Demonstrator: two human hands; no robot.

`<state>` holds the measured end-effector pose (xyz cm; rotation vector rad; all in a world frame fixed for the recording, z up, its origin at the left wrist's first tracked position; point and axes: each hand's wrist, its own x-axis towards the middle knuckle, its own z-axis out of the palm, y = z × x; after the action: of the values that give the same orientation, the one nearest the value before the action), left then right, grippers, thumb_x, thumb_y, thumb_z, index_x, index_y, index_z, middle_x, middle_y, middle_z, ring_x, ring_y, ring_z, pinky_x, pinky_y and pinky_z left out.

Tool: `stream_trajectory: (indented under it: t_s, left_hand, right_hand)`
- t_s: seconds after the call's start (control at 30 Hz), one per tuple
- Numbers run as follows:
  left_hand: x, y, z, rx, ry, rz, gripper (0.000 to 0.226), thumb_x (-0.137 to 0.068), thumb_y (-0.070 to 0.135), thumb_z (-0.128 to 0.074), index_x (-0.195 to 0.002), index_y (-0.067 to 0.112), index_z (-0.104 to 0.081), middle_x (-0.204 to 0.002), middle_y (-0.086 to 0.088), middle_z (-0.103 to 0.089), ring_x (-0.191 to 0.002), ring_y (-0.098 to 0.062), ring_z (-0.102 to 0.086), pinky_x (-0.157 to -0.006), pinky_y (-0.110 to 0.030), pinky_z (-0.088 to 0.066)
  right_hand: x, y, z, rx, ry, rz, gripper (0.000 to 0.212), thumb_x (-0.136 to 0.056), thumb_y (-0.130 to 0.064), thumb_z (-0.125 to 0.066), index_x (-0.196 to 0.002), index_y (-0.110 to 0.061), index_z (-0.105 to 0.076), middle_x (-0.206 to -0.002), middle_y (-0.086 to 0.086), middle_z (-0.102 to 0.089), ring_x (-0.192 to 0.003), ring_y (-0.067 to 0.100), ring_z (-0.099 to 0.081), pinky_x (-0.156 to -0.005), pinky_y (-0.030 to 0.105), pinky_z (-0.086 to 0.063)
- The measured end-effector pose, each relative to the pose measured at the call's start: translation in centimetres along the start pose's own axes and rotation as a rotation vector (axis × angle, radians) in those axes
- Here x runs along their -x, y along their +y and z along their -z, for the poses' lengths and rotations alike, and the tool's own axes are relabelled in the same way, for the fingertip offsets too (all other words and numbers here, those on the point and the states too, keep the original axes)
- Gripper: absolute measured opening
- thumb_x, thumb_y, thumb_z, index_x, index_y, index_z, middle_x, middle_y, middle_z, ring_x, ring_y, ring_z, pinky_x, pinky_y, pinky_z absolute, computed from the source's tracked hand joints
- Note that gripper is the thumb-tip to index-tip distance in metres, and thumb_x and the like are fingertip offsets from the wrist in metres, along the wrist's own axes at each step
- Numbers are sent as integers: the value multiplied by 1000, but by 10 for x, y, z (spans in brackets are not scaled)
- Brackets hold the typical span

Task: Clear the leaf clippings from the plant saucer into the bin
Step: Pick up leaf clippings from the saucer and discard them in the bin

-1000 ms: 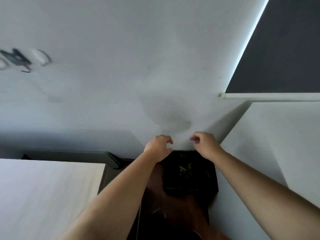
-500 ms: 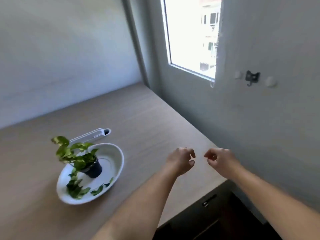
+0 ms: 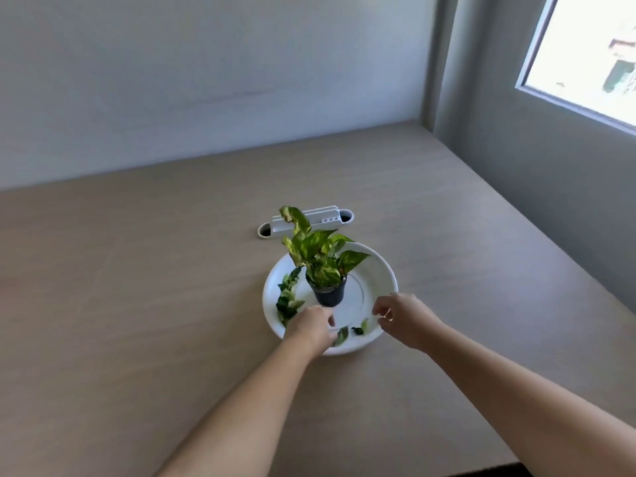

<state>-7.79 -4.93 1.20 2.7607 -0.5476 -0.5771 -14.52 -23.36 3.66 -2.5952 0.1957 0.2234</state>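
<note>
A pale wood-grain table [image 3: 137,304] fills most of the frame, running to a grey wall along the top and a window [image 3: 585,46] at the upper right. Just right of centre sits the white plant saucer [image 3: 380,270], with a leafy green plant [image 3: 316,251] in a small dark pot [image 3: 328,296] standing upright in its middle.

Two bare forearms reach in from the bottom edge. The left hand [image 3: 309,327] covers the saucer's lower-left rim, fingers curled downward; I cannot tell whether it grips anything. The right hand [image 3: 402,318] is at the lower-right rim, fingers loosely bent with thumb and forefinger apart, holding nothing.

Above the saucer lies a long white holder [image 3: 306,222]. The leaf clippings lie inside the saucer: a strip along the left wall [image 3: 287,301] and a few pieces by the lower rim [image 3: 344,333], between the hands.
</note>
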Motion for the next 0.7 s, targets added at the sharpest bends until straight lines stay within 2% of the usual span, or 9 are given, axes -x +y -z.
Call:
stream_trajectory:
  t_s: [0.1, 0.17, 0.27, 0.37, 0.47, 0.53, 0.7]
  left_hand:
    - [-14, -17, -4, -35, -75, -18, 32, -79, 30, -68, -110, 24, -59, -114, -1, -63, -101, -24, -60, -80, -32, -51]
    - [-21, -21, -11, -38, -99, -52, 37, -77, 31, -71, -111, 28, -57, -114, 0, -62, -100, -24, -60, -77, -32, -49]
    - [-27, -22, -20, -32, -93, -137, 33, -78, 27, -69, -109, 32, -56, -113, 0, -60, -101, -24, -60, -75, -33, -48]
    - [-31, -24, -24, -72, -77, -207, 25, -83, 21, -63, -105, 30, -59, -108, -5, -59, -100, -29, -61, -72, -36, -48]
    - [-34, -24, -26, -125, -82, -253, 23, -87, 11, -55, -105, 23, -63, -106, -10, -57, -97, -34, -60, -75, -39, -49]
    - [-37, -23, -27, -121, -95, -269, 26, -87, 6, -51, -104, 19, -66, -107, -12, -60, -98, -34, -60, -78, -39, -51]
    - [-40, -16, -26, -155, -84, -265, 28, -86, 4, -50, -101, 15, -71, -102, -15, -68, -94, -35, -64, -79, -39, -55]
  right_hand:
    - [-20, -8, -18, 75, -57, -20, 27, -82, -19, -57, -108, -20, -64, -110, 2, -65, -95, 23, -62, -81, 31, -52]
    - [-31, -11, -31, 117, -83, -33, 27, -82, -23, -59, -109, -21, -62, -110, 3, -64, -95, 23, -61, -79, 31, -50]
    - [-44, -13, -48, 198, -99, -37, 30, -82, -30, -60, -110, -20, -60, -109, 3, -62, -97, 25, -60, -76, 30, -41]
    - [-54, -13, -61, 297, -116, -34, 28, -83, -31, -58, -107, -18, -59, -107, 5, -61, -96, 26, -60, -80, 34, -37]
    - [-60, -13, -67, 318, -116, -44, 18, -82, -19, -58, -98, -14, -62, -104, 8, -61, -91, 29, -61, -74, 33, -36]
    - [-62, -13, -68, 277, -137, -70, 15, -81, -9, -56, -92, -10, -65, -101, 12, -63, -87, 31, -61, -70, 33, -44]
    - [-63, -7, -67, 157, -142, -106, 24, -76, 6, -47, -84, -5, -67, -94, 16, -65, -83, 33, -62, -69, 37, -54]
